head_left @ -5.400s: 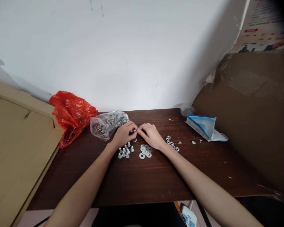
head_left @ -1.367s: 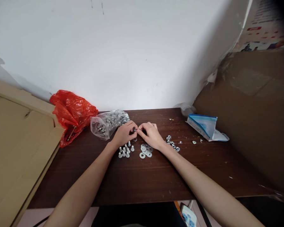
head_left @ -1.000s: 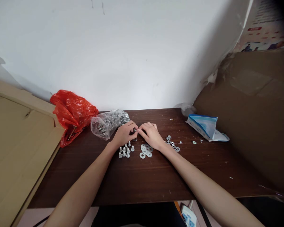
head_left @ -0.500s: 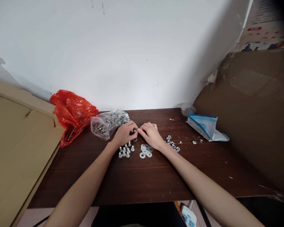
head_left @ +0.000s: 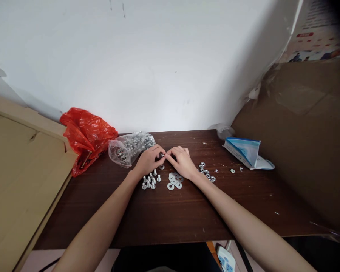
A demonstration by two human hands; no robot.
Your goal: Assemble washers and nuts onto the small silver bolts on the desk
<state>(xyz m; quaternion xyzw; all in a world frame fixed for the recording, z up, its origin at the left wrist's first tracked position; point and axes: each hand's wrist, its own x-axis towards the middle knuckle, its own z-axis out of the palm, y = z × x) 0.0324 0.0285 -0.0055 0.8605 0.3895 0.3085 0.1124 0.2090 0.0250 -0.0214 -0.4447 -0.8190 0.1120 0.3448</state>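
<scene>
My left hand [head_left: 150, 160] is closed in a pinch round a small metal bolt [head_left: 162, 155], mostly hidden by the fingers. At the bolt's right end, my right hand [head_left: 182, 161] has thumb and fingertips pressed together; what lies between them is hidden. A single washer [head_left: 161, 166] rests on the table just below the left fingertips. Several bolts [head_left: 149, 184] stand on their heads nearer to me, beside the left wrist. To their right lies an overlapping pile of flat washers [head_left: 174, 181]. Several hex nuts [head_left: 207, 174] are grouped right of my right wrist.
A clear plastic bag [head_left: 132, 147] of metal hardware lies behind my left hand, with a red plastic bag [head_left: 86, 134] farther left. On the right are a blue-and-white packet [head_left: 243, 152] and scraps. Cardboard [head_left: 297, 139] borders the brown table [head_left: 170, 223].
Both hands stay in nearly the same place, fingertips still meeting. The fingers have shifted slightly round the bolt, and more of the single washer shows below them.
</scene>
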